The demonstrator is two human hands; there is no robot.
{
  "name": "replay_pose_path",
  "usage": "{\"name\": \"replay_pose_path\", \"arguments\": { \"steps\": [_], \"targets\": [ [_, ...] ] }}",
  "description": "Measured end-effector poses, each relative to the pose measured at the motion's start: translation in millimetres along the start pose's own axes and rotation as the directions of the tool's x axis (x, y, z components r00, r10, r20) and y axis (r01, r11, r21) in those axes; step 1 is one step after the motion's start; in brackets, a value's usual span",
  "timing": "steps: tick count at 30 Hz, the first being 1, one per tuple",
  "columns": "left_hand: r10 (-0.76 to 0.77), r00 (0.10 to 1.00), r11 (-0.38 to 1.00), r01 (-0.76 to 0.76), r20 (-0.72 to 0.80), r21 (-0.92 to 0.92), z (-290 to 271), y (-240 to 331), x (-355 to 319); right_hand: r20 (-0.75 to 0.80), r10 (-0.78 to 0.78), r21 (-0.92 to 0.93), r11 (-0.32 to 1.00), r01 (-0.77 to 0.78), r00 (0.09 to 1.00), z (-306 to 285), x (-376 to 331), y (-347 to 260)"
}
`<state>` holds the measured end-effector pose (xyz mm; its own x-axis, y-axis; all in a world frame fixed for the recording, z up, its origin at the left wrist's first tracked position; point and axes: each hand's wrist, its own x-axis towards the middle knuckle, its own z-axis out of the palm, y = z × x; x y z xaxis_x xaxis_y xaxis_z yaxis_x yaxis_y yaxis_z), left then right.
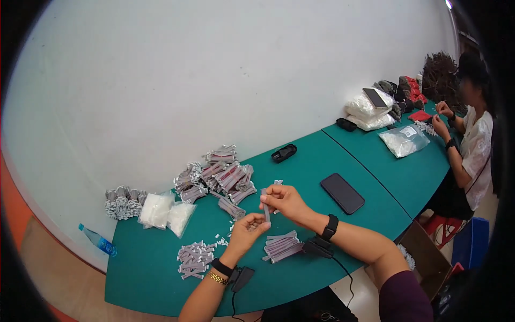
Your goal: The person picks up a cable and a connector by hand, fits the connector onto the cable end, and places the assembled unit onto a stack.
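A short grey flat strip [266, 211] stands nearly upright between my two hands above the table. My right hand [289, 204] pinches its upper part between thumb and fingers. My left hand [248, 232] is closed at its lower end, where the fingertips cover what they grip. Below my right hand lies a neat pile of similar strips [283, 247] with pale ends. To the left of my left wrist is a looser heap of strips [195, 258], with small white pieces [221, 241] scattered beside it.
Bundled strips [228, 174] are stacked at the back, near clear bags of white pieces [156, 210]. A bottle [98, 240] stands at the left edge. A dark phone [342, 193] and a black case [284, 153] lie to the right. Another person [472, 145] works at the far right.
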<state>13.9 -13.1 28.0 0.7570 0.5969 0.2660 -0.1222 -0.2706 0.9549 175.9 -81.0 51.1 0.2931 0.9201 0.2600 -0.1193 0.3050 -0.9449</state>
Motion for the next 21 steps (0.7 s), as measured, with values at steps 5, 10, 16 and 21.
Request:
{"name": "replay_pose_path", "arguments": {
  "steps": [5,10,16,21],
  "targets": [
    [-0.029,0.996,0.996,0.022,-0.083,-0.086,-5.0,17.1,10.7,0.097,-0.043,-0.065,0.997,0.050,0.994,-2.6,-4.9,13.3],
    [-0.003,0.998,0.989,-0.007,-0.061,-0.149,-0.6,17.1,15.6,0.098,-0.021,-0.130,0.991,0.033,0.995,0.5,-15.3,20.5],
    [-0.064,0.993,0.986,0.047,-0.100,-0.158,-3.2,3.9,9.1,0.099,-0.067,-0.097,0.992,0.077,0.993,1.2,-23.2,29.6],
    [-0.101,0.989,0.980,0.080,-0.108,-0.185,0.0,4.9,6.1,0.142,-0.054,-0.117,0.991,0.071,0.988,-1.5,-24.7,31.7]
  ]
}}
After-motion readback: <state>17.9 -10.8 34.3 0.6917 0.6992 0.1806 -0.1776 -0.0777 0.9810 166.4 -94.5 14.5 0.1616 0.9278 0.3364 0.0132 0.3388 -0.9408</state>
